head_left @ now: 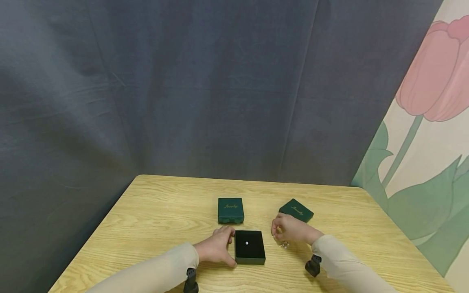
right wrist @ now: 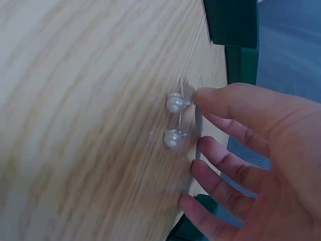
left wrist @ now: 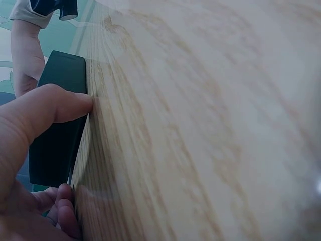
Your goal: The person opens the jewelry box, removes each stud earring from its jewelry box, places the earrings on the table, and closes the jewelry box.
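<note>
A black-lined green jewelry box base [head_left: 250, 261] sits on the table with one pearl earring [head_left: 247, 243] on its insert. My left hand [head_left: 216, 246] grips its left side, thumb at the near corner and fingers at the far one; the left wrist view shows the thumb [left wrist: 75, 105] against the wall. To the box's right, my right hand [head_left: 291, 228] is low over the table, thumb and index finger pinched together. A tiny pale bit shows at those fingertips, seemingly an earring mostly hidden. Two pearl earrings [right wrist: 173, 120] lie on the wood beside the thumb [right wrist: 215, 98].
A green box [head_left: 231, 210] with gold lettering stands behind the base. Just past my right hand, a green lettered lid [head_left: 297, 210] lies at an angle. A dark curtain [head_left: 220, 89] hangs behind the wooden table [head_left: 157, 211], and a tulip-painted wall [head_left: 432, 162] rises at right.
</note>
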Demonstrator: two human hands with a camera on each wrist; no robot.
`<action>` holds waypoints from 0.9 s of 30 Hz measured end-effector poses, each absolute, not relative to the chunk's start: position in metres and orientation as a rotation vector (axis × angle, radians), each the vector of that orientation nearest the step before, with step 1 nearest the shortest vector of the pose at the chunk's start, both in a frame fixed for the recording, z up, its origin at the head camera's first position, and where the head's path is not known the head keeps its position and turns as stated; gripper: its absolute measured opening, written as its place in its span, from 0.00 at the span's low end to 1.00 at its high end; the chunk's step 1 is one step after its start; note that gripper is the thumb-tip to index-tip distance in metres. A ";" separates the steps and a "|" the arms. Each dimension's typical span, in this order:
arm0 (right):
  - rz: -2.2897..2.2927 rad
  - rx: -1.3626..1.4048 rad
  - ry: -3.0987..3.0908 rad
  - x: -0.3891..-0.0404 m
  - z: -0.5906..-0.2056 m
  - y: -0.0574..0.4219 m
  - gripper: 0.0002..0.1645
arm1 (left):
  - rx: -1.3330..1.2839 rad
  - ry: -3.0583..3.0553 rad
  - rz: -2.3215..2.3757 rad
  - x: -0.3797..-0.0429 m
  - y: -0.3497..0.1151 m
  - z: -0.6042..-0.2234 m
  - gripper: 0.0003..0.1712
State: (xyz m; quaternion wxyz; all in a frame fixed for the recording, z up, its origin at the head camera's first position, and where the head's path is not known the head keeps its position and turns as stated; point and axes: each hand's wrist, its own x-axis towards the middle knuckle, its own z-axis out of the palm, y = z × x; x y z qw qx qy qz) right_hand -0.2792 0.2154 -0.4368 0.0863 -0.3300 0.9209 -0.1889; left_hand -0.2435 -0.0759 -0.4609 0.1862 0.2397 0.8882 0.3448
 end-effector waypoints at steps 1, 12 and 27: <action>-0.562 -0.983 2.745 -0.279 -0.437 0.215 0.06 | 0.675 2.502 0.971 -0.244 -0.076 -0.461 0.39; -0.689 -0.899 2.743 -0.285 -0.433 0.213 0.02 | 0.668 2.496 0.975 -0.243 -0.076 -0.462 0.40; -1.241 -0.898 2.572 -0.275 -0.430 0.178 0.33 | 0.672 2.520 0.962 -0.244 -0.075 -0.461 0.40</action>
